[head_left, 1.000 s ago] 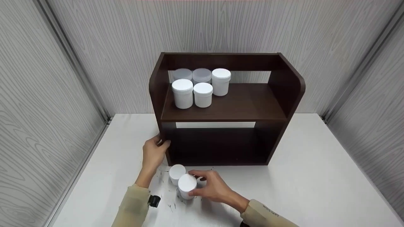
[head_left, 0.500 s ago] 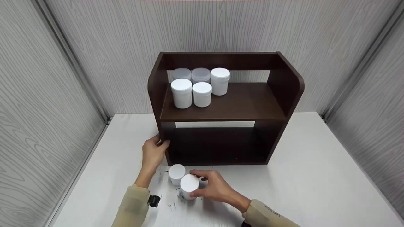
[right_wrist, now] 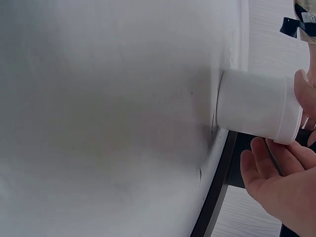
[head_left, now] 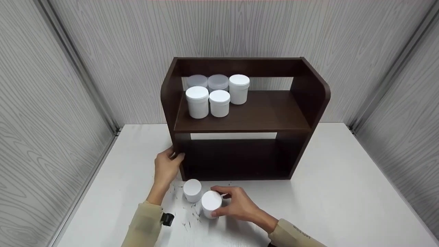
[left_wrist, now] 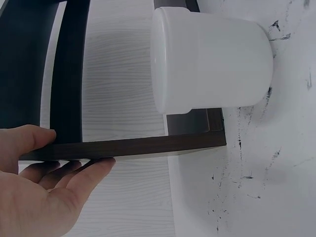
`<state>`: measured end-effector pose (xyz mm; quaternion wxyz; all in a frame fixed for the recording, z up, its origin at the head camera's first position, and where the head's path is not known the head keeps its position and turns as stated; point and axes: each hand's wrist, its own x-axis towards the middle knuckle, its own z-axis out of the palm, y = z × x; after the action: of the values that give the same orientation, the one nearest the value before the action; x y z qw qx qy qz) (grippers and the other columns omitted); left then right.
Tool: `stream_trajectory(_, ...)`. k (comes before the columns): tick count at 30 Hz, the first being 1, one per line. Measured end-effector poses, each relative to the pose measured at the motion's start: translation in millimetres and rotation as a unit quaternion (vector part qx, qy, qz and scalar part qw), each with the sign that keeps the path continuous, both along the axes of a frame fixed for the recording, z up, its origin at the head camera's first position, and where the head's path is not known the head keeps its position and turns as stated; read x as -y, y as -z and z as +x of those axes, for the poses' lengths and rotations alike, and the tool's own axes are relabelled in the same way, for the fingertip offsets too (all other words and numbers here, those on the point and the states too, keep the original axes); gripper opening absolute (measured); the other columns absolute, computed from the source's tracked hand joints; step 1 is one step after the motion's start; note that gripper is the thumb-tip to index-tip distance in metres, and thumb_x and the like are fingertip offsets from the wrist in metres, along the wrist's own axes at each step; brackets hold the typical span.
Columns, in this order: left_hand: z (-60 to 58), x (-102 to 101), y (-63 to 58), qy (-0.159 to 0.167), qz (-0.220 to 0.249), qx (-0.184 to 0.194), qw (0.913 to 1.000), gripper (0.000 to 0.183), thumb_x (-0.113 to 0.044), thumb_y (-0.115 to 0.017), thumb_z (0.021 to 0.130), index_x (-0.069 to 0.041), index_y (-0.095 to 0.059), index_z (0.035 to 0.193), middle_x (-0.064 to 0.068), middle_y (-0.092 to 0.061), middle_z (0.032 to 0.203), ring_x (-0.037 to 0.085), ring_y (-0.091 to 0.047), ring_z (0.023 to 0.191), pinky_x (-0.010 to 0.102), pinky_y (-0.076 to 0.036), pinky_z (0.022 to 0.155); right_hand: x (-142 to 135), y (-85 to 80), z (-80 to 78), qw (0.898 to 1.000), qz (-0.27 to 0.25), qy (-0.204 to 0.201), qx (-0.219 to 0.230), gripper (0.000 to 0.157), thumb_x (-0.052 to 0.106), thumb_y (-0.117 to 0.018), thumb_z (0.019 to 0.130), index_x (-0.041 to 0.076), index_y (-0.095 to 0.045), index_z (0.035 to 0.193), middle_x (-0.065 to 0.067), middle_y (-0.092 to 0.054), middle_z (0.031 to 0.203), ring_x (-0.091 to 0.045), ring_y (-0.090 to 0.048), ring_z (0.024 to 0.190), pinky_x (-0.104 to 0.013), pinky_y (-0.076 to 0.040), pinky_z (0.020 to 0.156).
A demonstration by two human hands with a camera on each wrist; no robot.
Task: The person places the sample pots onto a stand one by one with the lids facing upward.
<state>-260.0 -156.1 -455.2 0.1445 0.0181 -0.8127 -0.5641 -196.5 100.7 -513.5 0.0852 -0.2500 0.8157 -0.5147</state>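
Observation:
My left hand (head_left: 167,168) grips the front edge of the left side panel of a dark brown two-tier shelf (head_left: 274,109). In the left wrist view, the thumb lies on one face of that panel (left_wrist: 143,146) and the fingers on the other. A white lidded jar (head_left: 211,202) stands upright in front of the shelf, held by my right hand (head_left: 240,206) between thumb and fingers near its lid. Just left of it, apart, is a second white jar (head_left: 192,190). The right wrist view shows the held jar (right_wrist: 256,106) from the side, its base at the table surface.
On the upper tier stand several jars, white ones (head_left: 198,103) in front and greyish translucent-looking ones (head_left: 218,81) behind. The white table (head_left: 336,192) has dark scuff marks near the loose jars. Grey wood-grain walls (head_left: 137,61) enclose the back and sides.
My right hand has moved the held jar a little to the right, opening a gap from the other loose jar. My left hand stays on the shelf's side panel.

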Motion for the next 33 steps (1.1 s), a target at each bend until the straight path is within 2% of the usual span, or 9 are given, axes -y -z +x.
stream_trajectory(17, -1.0, 2, -0.4, -0.008, -0.006, 0.003, 0.9999, 0.053, -0.010, -0.068, 0.099, 0.016, -0.053, 0.143, 0.032, -0.061, 0.138, 0.043, -0.064, 0.126, 0.044, -0.058, 0.100, -7, 0.2, 1.7, 1.000, -0.003, 0.010, 0.011, 0.075, 0.020, -0.099, 0.071, 0.002, -0.069, 0.138, 0.001, -0.072, 0.132, -0.023, -0.068, 0.114, -0.043, -0.057, 0.101)
stream_trajectory(26, -0.8, 2, 0.5, 0.000, -0.008, 0.000, 1.0000, 0.053, -0.011, -0.067, 0.100, 0.015, -0.052, 0.144, 0.032, -0.059, 0.141, 0.044, -0.063, 0.127, 0.045, -0.057, 0.100, -9, 2.5, 0.2, 0.999, -0.020, 0.009, 0.023, 0.074, 0.019, -0.099, 0.072, 0.002, -0.069, 0.137, 0.001, -0.073, 0.131, -0.026, -0.069, 0.114, -0.045, -0.056, 0.102)
stream_trajectory(33, -0.7, 2, 1.0, 0.004, -0.008, -0.003, 1.0000, 0.054, -0.011, -0.066, 0.101, 0.017, -0.050, 0.144, 0.034, -0.057, 0.142, 0.046, -0.061, 0.128, 0.045, -0.057, 0.100, -16, -3.5, 2.1, 0.999, -0.031, 0.022, 0.038, 0.072, 0.019, -0.098, 0.073, 0.002, -0.069, 0.137, -0.002, -0.074, 0.128, -0.030, -0.069, 0.111, -0.048, -0.058, 0.099)
